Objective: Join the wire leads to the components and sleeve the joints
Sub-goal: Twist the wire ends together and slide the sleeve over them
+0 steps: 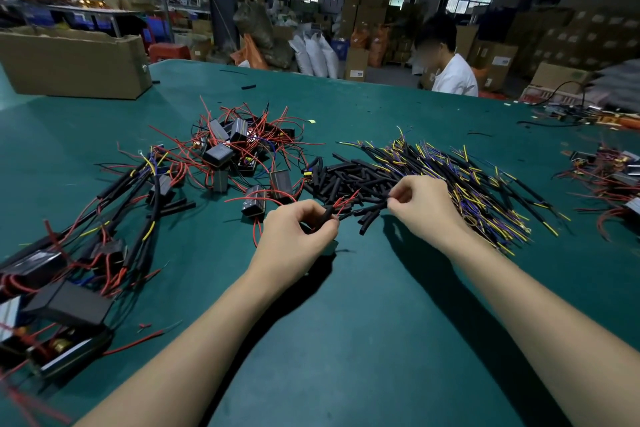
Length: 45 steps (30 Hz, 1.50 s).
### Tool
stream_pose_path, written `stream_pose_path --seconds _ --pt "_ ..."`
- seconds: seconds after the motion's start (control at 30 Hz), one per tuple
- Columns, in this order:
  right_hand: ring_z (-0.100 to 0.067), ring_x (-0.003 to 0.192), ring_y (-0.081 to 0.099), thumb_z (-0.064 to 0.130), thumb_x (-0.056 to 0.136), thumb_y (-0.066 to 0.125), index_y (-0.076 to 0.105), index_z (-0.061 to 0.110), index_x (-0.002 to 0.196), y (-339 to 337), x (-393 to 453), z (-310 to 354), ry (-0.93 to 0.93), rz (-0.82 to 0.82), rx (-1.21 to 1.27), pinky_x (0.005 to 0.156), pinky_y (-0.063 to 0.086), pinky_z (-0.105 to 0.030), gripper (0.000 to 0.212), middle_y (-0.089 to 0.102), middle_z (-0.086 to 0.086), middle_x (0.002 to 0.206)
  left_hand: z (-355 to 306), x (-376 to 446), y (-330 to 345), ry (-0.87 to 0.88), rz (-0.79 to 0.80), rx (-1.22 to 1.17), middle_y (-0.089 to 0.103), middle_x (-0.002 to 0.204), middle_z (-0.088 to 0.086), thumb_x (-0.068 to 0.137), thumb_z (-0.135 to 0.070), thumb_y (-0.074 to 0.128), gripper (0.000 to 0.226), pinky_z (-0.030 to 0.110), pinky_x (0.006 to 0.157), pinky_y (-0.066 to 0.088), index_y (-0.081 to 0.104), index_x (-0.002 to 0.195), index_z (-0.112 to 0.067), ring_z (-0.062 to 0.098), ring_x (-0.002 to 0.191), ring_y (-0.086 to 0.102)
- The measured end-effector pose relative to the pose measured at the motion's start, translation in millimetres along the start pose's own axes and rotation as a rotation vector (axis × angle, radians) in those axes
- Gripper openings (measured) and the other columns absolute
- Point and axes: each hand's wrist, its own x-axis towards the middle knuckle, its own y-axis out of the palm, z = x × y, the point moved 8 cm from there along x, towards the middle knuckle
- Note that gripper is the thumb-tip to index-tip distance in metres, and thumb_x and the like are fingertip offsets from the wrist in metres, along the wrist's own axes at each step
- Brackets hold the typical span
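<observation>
On the green tabletop [346, 322], a black sleeve [327, 213] with red leads [346, 199] is pinched by the left hand [298, 229]. A black tube end [389, 198] is pinched by the right hand [424, 204], at the pile of black sleeves [349, 177]. A heap of black components [239, 149] with red wires is seen far left, and yellow and blue leads [467, 184] are spread on the right.

Table [346, 340] covered in matt green mat, smooth; black sleeves [349, 180] matt, rubbery-looking tubing; component boxes [218, 154] black plastic, slightly glossy. Wire leads [460, 177] in smooth coloured plastic insulation; carton [72, 68] at far left corner plain brown cardboard, matt.
</observation>
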Motion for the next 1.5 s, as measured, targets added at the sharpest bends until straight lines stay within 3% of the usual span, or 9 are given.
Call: stream_pose_path --seconds 0.07,0.13,0.3,0.53,0.77,1.13,1.37,1.43,1.5 --pt "-0.010 0.057 0.057 0.003 0.086 0.061 0.062 0.009 0.079 3.5 -16.7 2.0 0.141 0.052 0.557 0.054 0.044 -0.012 0.009 0.059 -0.002 0.069 -1.1 -0.3 0.1 -0.001 -0.006 0.004 0.055 0.054 -0.011 0.083 -0.017 0.067 0.018 0.014 0.053 0.035 0.063 0.066 -0.014 -0.001 0.048 0.043" --pt "-0.008 0.052 0.059 -0.004 0.088 0.058 0.059 0.008 0.083 10.5 -33.7 7.7 0.203 0.124 0.947 0.051 0.046 -0.015 0.013 0.058 -0.004 0.068 -1.6 -0.8 0.0 -0.004 -0.012 0.004 0.057 0.055 -0.009 0.083 -0.017 0.067 0.018 0.017 0.054 0.036 0.063 0.066 -0.014 0.001 0.050 0.044" --pt "-0.010 0.060 0.062 -0.004 0.090 0.058 0.064 0.004 0.095 13.7 -58.1 10.3 0.232 0.096 1.281 0.057 0.051 -0.015 0.011 0.063 -0.003 0.071 -3.1 -3.0 -0.9 -0.007 -0.019 -0.014 0.060 0.059 0.001 0.083 -0.017 0.067 0.017 0.024 0.057 0.038 0.063 0.068 -0.011 0.007 0.052 0.045" --pt "-0.013 0.063 0.063 0.003 0.087 0.063 0.062 0.007 0.087 24.1 -63.4 13.8 0.234 0.101 1.315 0.059 0.051 -0.017 0.004 0.063 -0.014 0.084 -5.7 -5.1 -0.6 0.005 -0.005 -0.019 0.065 0.065 0.007 0.084 -0.014 0.067 0.016 0.024 0.058 0.041 0.064 0.069 -0.010 0.008 0.054 0.048" --pt "-0.012 0.063 0.062 0.007 0.089 0.062 0.064 0.008 0.089 21.4 -64.4 11.6 0.196 0.073 1.240 0.060 0.050 -0.018 0.002 0.066 -0.011 0.083 -3.2 -5.6 0.4 -0.007 0.006 -0.026 0.066 0.066 0.007 0.084 -0.015 0.067 0.015 0.024 0.055 0.041 0.064 0.070 -0.012 0.009 0.053 0.049" --pt "-0.013 0.061 0.063 0.011 0.087 0.065 0.067 0.007 0.084 25.3 -65.3 10.4 0.164 0.127 1.127 0.059 0.049 -0.019 0.005 0.068 -0.004 0.071 -3.4 -5.8 5.2 0.024 0.056 -0.038 0.057 0.057 -0.012 0.085 -0.017 0.068 0.019 0.020 0.053 0.037 0.063 0.067 -0.017 0.002 0.048 0.044" --pt "-0.011 0.057 0.059 0.011 0.086 0.067 0.067 0.004 0.081 27.0 -67.2 18.4 0.085 0.153 1.025 0.053 0.046 -0.018 0.008 0.066 -0.001 0.065 -4.7 -7.0 7.3 0.035 0.073 -0.063 0.061 0.059 -0.002 0.084 -0.016 0.069 0.017 0.022 0.052 0.039 0.066 0.068 -0.016 0.006 0.051 0.047" --pt "-0.011 0.057 0.058 0.011 0.087 0.066 0.067 0.002 0.083 29.7 -68.4 20.6 0.070 0.173 1.011 0.052 0.044 -0.018 0.010 0.066 -0.001 0.065 -6.8 -7.0 8.1 0.046 0.087 -0.074 0.066 0.065 0.007 0.084 -0.015 0.069 0.011 0.028 0.056 0.044 0.067 0.073 -0.014 0.011 0.056 0.053" --pt "-0.012 0.057 0.057 0.010 0.087 0.066 0.068 0.001 0.084 28.1 -67.9 20.1 0.062 0.156 1.008 0.052 0.044 -0.019 0.010 0.065 -0.003 0.066 -7.1 -6.7 10.0 0.034 0.124 -0.114 0.069 0.071 0.006 0.084 -0.012 0.070 0.004 0.029 0.062 0.049 0.068 0.084 -0.016 0.011 0.062 0.058"
